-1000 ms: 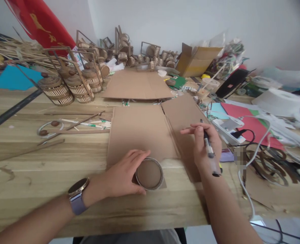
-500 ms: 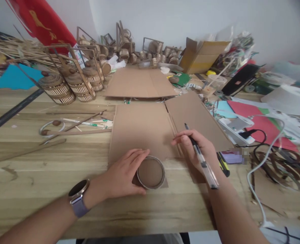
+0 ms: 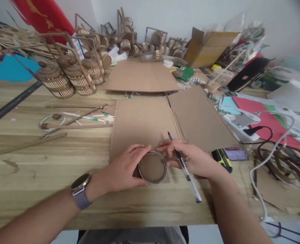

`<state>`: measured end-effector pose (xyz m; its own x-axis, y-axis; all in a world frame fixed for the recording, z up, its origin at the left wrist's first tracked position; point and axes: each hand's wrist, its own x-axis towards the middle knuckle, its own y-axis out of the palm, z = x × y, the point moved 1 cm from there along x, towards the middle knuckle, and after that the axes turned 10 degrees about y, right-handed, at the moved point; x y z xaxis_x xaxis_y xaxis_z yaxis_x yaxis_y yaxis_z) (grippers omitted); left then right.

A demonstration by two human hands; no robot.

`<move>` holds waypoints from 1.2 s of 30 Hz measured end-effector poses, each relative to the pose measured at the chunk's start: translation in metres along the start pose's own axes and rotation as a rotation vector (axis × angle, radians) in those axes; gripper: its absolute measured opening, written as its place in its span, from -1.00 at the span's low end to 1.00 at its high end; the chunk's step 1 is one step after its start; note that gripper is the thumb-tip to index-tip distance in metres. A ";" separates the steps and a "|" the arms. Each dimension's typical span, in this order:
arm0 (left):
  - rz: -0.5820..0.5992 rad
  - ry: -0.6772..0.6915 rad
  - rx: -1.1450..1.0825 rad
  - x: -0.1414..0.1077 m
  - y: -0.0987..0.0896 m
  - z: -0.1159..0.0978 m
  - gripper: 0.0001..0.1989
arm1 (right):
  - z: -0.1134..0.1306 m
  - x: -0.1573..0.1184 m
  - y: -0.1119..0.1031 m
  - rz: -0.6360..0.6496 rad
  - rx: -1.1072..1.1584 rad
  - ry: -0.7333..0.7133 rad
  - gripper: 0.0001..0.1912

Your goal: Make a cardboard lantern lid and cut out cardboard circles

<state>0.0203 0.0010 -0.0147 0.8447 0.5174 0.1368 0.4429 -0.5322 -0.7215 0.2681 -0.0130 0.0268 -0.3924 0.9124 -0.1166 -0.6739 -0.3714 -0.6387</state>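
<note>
A round brown hoop (image 3: 152,167) with a raised pale rim lies on a small piece of cardboard (image 3: 167,178) near the table's front edge. Whether the hoop has its own floor, I cannot tell. My left hand (image 3: 127,166) curves around the hoop's left side, fingers at its far edge and thumb at its near edge. A clear pen with black parts (image 3: 183,166) is gripped in my right hand (image 3: 188,156), its tip pointing away from me. The fingers of that hand come close to the hoop's right rim. Beyond both hands lies a large cardboard sheet (image 3: 142,122).
A folded cardboard panel (image 3: 200,118) and a yellow-black cutter (image 3: 222,160) lie to the right. Lidded bamboo-slat baskets (image 3: 55,81) stand at the left, behind thin brown strips (image 3: 84,126). A white cable (image 3: 264,166) and a power strip (image 3: 241,128) are on the right.
My right hand has moved left with the pen, up to the hoop's right side. My left hand stays around the hoop. The view has shifted slightly.
</note>
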 end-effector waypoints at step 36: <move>-0.128 -0.068 0.093 0.006 0.017 -0.027 0.02 | -0.004 -0.003 -0.008 0.002 0.013 0.074 -0.81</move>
<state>0.0407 -0.0226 -0.0078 0.7597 0.6225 0.1879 0.5130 -0.3961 -0.7615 0.2775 -0.0122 0.0294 -0.3465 0.9218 -0.1737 -0.6813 -0.3746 -0.6290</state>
